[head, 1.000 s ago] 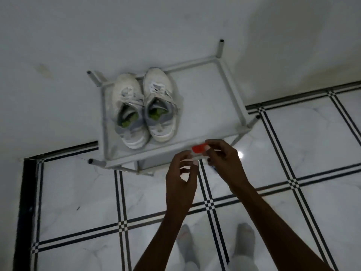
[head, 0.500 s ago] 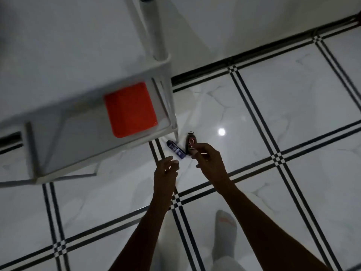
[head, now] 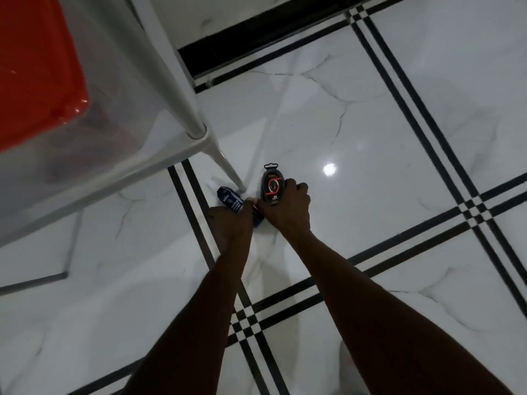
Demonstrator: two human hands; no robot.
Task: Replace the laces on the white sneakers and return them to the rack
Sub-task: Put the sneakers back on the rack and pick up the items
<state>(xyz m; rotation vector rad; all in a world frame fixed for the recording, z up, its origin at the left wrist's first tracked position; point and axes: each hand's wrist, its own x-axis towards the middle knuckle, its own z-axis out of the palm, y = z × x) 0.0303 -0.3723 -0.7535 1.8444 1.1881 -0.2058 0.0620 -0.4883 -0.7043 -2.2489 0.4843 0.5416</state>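
While both hands reached to the floor at the rack's [head: 196, 132] foot, two packs were being picked up

Right hand [head: 288, 206] had its fingers curled round the black pack [head: 272, 183], at twelve o'clock from the wrist; left hand [head: 231, 223] pinched the blue pack [head: 229, 201], which lay flat at ten o'clock from its knuckles, just beside the rack leg. Sneakers were out of view, so their place could not be told; an orange tray [head: 37, 67] sat on the shelf at ten o'clock. To do this well, I judged each pack should be gripped by its edges and lifted straight up, clear of the leg, the packs presumably holding laces, though print was unreadable
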